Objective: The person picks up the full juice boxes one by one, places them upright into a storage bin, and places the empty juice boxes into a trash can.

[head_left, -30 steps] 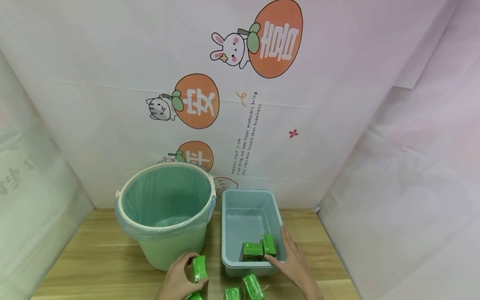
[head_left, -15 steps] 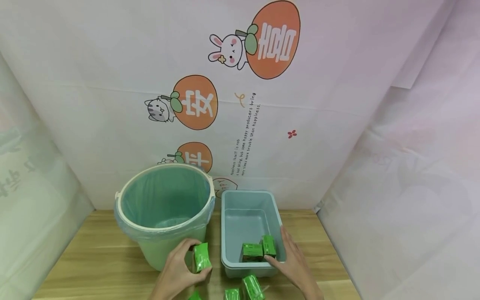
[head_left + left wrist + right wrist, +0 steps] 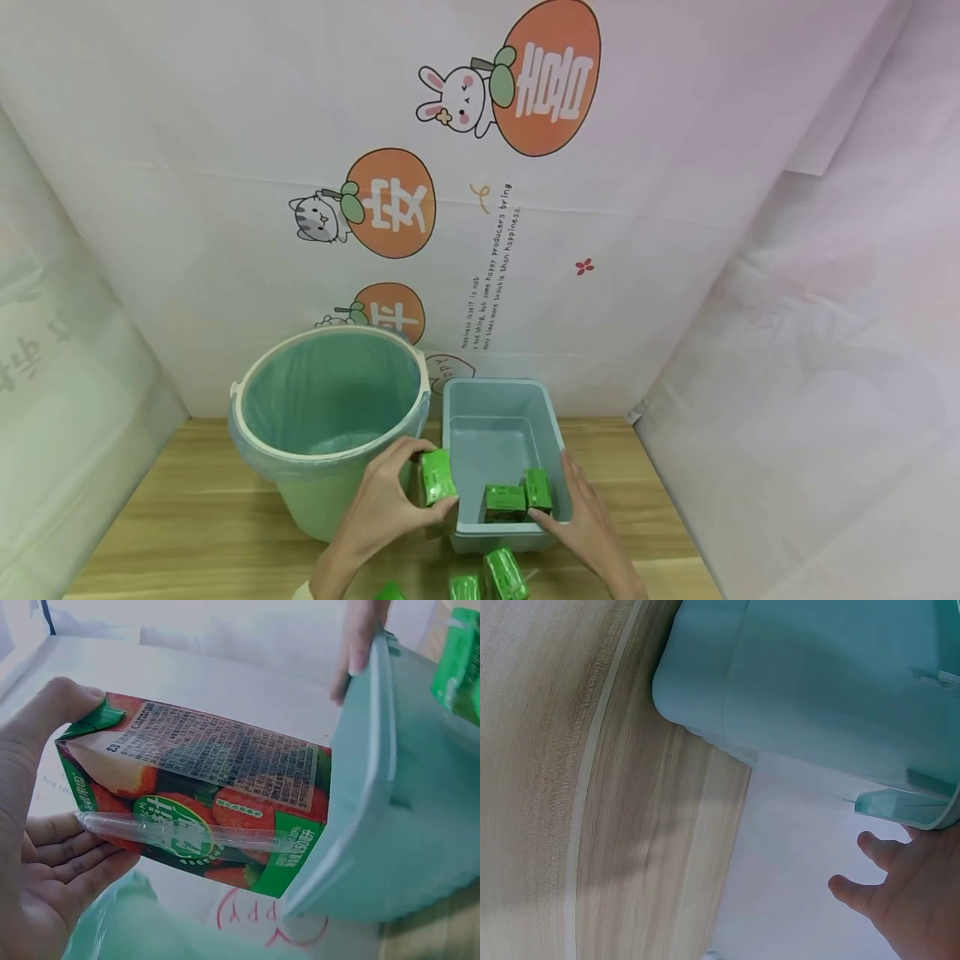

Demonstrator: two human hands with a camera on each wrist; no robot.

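My left hand [image 3: 382, 500] grips a juice box [image 3: 437, 477] between thumb and fingers, at the left rim of the light-blue plastic bin [image 3: 447, 433]. Up close in the left wrist view, the juice box [image 3: 202, 795] shows strawberry pictures, green ends and a straw in clear wrap along its side. Two more green-ended juice boxes [image 3: 505, 502] stand inside the bin at its front right corner. Against that corner rests my right hand [image 3: 588, 529], its fingers straight along the outer right side and the thumb over the front rim. The right wrist view shows the fingertips [image 3: 844, 889] spread outside the bin.
A pale green trash can [image 3: 251, 417] with a blue liner stands left of the bin. Several juice boxes [image 3: 506, 573] lie at the front of the wooden table [image 3: 180, 500]. A printed white cloth [image 3: 637, 208] hangs behind.
My left hand has lifted a juice box from the table's front and carried it up and right to the bin's left rim. The right hand has stayed in place.
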